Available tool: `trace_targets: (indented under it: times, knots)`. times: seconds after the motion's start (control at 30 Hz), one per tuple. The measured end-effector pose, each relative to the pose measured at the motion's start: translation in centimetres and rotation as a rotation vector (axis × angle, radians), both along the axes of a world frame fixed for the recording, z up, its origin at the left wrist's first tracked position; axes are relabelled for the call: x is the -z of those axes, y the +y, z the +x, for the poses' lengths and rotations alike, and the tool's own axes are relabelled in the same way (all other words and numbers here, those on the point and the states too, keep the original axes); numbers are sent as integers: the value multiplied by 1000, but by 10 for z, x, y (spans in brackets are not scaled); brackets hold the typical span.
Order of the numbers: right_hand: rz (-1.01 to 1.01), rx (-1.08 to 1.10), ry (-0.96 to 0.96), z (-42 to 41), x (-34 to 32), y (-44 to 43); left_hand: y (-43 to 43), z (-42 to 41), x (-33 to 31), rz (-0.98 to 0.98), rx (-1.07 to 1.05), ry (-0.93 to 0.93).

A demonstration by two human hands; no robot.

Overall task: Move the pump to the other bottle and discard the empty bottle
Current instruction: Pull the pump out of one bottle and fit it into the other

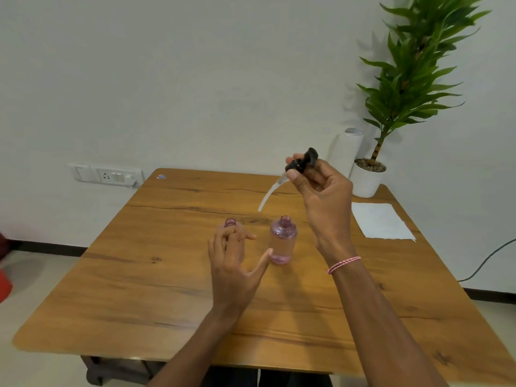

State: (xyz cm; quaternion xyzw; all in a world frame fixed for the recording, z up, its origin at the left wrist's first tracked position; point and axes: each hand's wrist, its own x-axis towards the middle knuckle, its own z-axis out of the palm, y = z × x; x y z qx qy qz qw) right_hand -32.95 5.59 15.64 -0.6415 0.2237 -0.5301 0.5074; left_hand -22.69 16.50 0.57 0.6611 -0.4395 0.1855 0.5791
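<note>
Two R fingers [293, 174] round pump [303, 161].

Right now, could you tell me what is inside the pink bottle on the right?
The right bottle holds clear liquid up to about its shoulder, and its neck is open. The left bottle is mostly covered by the left hand, so its contents cannot be seen.

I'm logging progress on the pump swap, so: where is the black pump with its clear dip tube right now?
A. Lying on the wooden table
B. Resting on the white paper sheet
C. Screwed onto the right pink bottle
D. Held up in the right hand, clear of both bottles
D: the black pump with its clear dip tube is pinched in the raised right hand, above both open-necked bottles.
</note>
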Motion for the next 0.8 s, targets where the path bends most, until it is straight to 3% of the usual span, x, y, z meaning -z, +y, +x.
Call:
trace_targets:
  times: [0.1, 0.3, 0.63, 0.8]
  knots:
    - [6, 53, -4, -17, 2, -11, -15, -9, -3, 44, 118, 0]
    - [44, 112, 13, -34, 15, -26, -45, -21, 3, 229, 317, 211]
    - [44, 128, 29, -30, 30, -34, -67, -17, 10, 198, 370, 380]
    - [-45, 153, 130, -26, 31, -39, -70, -13, 14, 142, 456, 468]
